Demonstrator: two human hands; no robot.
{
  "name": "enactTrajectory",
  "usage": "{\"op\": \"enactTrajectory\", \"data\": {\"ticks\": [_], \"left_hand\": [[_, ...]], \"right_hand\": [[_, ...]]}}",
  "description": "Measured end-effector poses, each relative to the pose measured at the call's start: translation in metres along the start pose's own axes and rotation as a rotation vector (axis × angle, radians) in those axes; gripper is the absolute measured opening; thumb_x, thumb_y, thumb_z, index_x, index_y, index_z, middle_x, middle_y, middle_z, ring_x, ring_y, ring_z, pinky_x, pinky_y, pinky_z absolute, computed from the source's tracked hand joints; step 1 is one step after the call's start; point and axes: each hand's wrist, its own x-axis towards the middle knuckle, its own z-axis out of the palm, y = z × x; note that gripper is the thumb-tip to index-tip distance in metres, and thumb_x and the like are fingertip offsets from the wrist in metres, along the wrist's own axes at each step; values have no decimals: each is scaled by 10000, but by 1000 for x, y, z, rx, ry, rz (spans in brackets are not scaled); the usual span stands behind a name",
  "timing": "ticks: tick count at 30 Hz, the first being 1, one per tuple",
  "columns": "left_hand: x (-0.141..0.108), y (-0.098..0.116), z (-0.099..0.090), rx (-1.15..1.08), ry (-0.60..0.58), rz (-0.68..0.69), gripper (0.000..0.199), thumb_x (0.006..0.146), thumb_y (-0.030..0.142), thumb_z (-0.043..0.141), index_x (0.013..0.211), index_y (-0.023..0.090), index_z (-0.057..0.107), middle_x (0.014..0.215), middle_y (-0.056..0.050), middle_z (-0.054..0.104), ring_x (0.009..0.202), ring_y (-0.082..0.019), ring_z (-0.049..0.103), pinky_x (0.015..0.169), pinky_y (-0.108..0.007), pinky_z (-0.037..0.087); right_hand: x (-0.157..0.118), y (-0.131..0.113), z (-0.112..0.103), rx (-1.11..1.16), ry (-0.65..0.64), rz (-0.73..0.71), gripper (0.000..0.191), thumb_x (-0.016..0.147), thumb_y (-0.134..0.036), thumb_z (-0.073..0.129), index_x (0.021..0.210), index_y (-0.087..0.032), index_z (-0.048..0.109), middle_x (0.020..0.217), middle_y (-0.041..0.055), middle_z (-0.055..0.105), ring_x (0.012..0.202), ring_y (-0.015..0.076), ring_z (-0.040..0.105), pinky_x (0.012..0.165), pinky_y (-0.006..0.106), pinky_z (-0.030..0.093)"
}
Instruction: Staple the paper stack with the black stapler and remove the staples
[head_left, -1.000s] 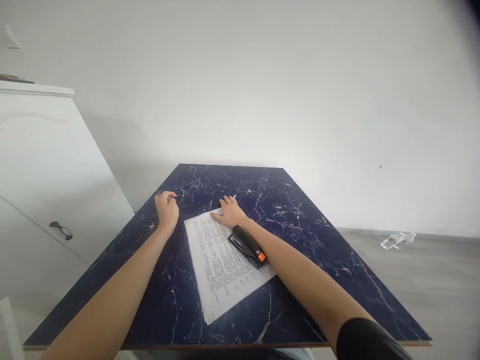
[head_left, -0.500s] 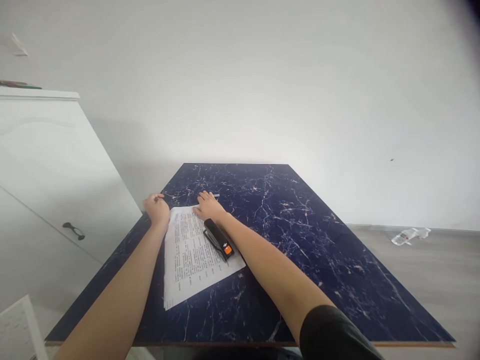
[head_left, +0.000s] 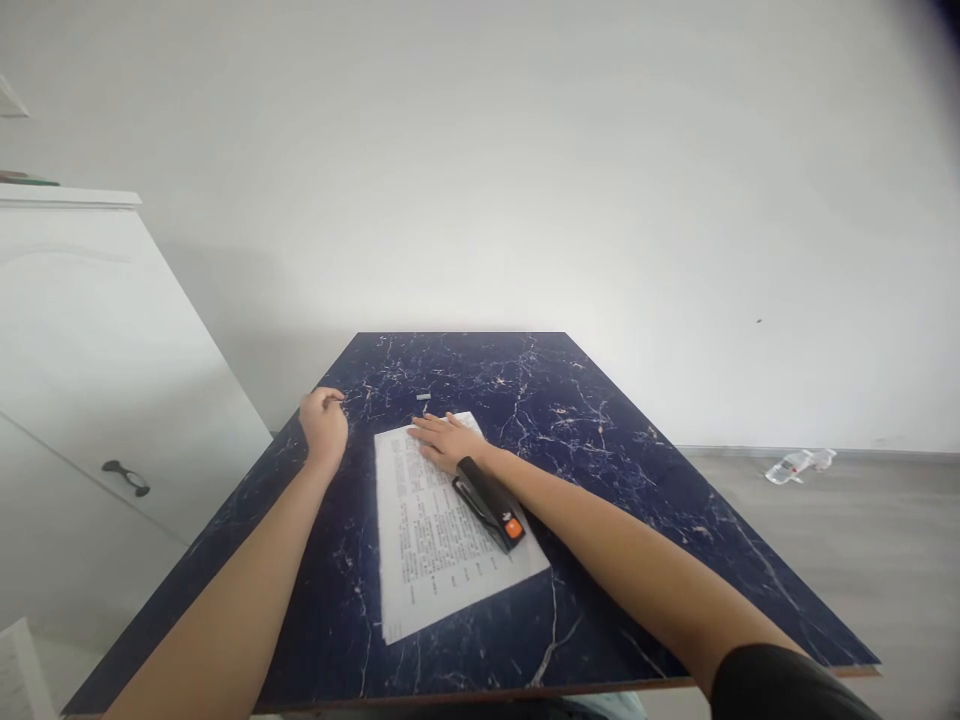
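A thin stack of printed paper sheets (head_left: 420, 600) lies on the dark blue marbled table (head_left: 600, 560). My right hand (head_left: 444, 440) rests flat across the stack's far part, fingers spread and pointing left. Against that wrist, a black stapler (head_left: 487, 505) with an orange patch lies slanted on the pages. My left hand (head_left: 325, 428) is left of the paper, near the table's left edge, its fingers curled closed. Whatever may be in them is hidden. Just beyond my right fingertips is a small grey strip (head_left: 424, 397), which looks like a row of staples.
A white cabinet (head_left: 67, 330) with a dark handle stands to the left of the table. Behind rises a pale wall (head_left: 480, 180). On the floor at the right lies a clear plastic item (head_left: 799, 465). A white-framed object (head_left: 26, 670) shows at the lower left.
The sheets and the stapler have slid right and a little nearer, along with my right hand. My left hand now sits apart from the paper's edge. The view has shifted slightly.
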Motion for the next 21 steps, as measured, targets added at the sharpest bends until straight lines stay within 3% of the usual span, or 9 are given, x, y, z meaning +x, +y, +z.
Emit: {"op": "enactTrajectory", "data": {"ticks": [2,6,8,13,16,19,21], "left_hand": [[-12,17,4,-25,-110,175,238,814,110,414,803,217,626,951,-71,634,964,-239,615,955,-380,473],[-42,55,13,-64,-612,525,280,890,146,423,834,233,683,1016,-61,663,1010,-235,625,967,-379,483],[-57,71,16,-82,-759,609,301,956,205,410,951,240,709,1087,-71,661,1073,-242,614,1019,-401,467],[-79,92,16,-153,-888,683,368,1041,349,383,1235,258,682,1238,-96,637,1212,-254,573,1160,-456,369],[-80,92,14,-156,-999,672,413,1018,461,488,1376,306,624,1376,-100,604,1312,-282,535,1139,-462,401],[-78,87,13,-125,-1113,718,528,912,552,660,1405,370,616,1476,-88,561,1368,-316,510,1122,-461,418],[-77,84,12,-109,-1132,735,561,876,571,701,1403,396,621,1495,-81,552,1370,-323,513,1117,-457,419]], "right_hand": [[-33,18,-11,-15,23,66,508,1062,-375,410,1559,-278,438,1665,58,312,1555,284,239,1261,598,138],[-91,49,-28,-58,55,215,522,1063,-386,389,1568,-260,429,1674,77,288,1568,299,192,1259,597,133],[-103,55,-30,-71,69,266,520,1065,-382,379,1565,-247,433,1679,88,275,1569,314,177,1256,606,125],[-83,40,-21,-34,119,277,488,1046,-326,435,1524,-242,478,1667,102,304,1562,318,201,1244,610,142],[-73,26,-33,25,233,291,391,1046,-334,446,1378,-198,602,1555,146,470,1473,304,383,1201,535,284],[-92,9,-68,78,420,397,477,1089,-426,294,1007,-170,688,1088,138,687,1051,251,642,945,402,486],[-119,-4,-94,108,311,394,543,1061,-570,309,853,-194,642,864,83,657,805,222,626,743,355,486]]}}
